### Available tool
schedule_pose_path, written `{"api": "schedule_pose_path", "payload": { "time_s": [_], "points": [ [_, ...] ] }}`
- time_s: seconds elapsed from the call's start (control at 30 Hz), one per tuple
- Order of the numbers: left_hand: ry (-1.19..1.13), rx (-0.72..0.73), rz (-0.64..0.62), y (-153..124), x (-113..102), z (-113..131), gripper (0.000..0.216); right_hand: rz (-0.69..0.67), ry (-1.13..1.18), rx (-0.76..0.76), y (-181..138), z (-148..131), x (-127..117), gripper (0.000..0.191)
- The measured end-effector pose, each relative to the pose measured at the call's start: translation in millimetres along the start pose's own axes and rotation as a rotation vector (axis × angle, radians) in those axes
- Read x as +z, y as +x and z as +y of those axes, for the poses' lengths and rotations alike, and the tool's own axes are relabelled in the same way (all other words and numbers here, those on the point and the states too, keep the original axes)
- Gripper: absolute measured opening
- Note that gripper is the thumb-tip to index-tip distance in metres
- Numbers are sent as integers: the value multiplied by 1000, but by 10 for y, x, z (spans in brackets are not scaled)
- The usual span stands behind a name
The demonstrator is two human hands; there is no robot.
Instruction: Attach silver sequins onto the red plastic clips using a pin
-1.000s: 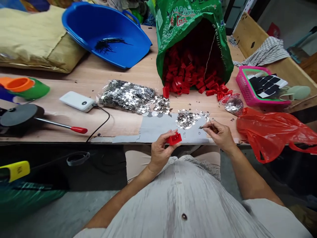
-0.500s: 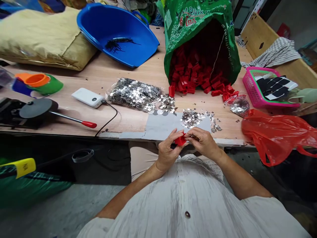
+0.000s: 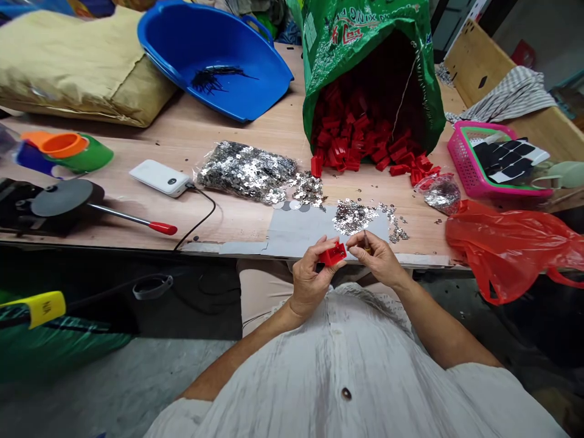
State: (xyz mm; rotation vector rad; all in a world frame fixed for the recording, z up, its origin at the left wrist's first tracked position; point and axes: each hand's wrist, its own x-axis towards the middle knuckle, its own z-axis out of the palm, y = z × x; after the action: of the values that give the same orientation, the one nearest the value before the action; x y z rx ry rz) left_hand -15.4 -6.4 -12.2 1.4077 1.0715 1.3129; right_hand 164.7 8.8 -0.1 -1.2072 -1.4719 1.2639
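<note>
My left hand (image 3: 310, 277) grips a small red plastic piece (image 3: 333, 253) just in front of the table edge. My right hand (image 3: 376, 258) is right beside it, fingers pinched on a thin stick-like tool (image 3: 365, 241) whose tip is near the red piece. A loose heap of small silver metal bits (image 3: 353, 216) lies on a grey sheet (image 3: 296, 231) just beyond my hands. Further back a green sack (image 3: 371, 55) lies open, spilling several red plastic pieces (image 3: 360, 146).
A clear bag of silver bits (image 3: 246, 171), a white power bank (image 3: 159, 178) with a cable, a blue basin (image 3: 214, 55), a pink basket (image 3: 488, 167), a red plastic bag (image 3: 511, 246) and a black press with a red-tipped lever (image 3: 59, 204) stand on the wooden table (image 3: 182, 137).
My right hand came from the silver heap to the red piece, pressed against it, and has now drawn slightly back. The left hand kept its hold on the red piece.
</note>
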Motion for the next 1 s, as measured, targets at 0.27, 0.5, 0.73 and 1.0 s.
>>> {"api": "schedule_pose_path", "payload": {
  "time_s": [0.27, 0.5, 0.73, 1.0],
  "points": [
    [53, 169, -64, -47, 53, -90, 35, -148, 130, 81, 47, -45, 23, 32],
    [76, 183, -140, -84, 32, -104, 36, -248, 415, 221, -55, 181, 47, 39],
    [-39, 106, -255, -108, -23, -155, 38, -240, 555, 282, -190, 211, 29, 41],
    [-411, -167, -324, -4, -81, -190, 30, -371, 465, 323, -139, 198, -89, 44]
  ]
}}
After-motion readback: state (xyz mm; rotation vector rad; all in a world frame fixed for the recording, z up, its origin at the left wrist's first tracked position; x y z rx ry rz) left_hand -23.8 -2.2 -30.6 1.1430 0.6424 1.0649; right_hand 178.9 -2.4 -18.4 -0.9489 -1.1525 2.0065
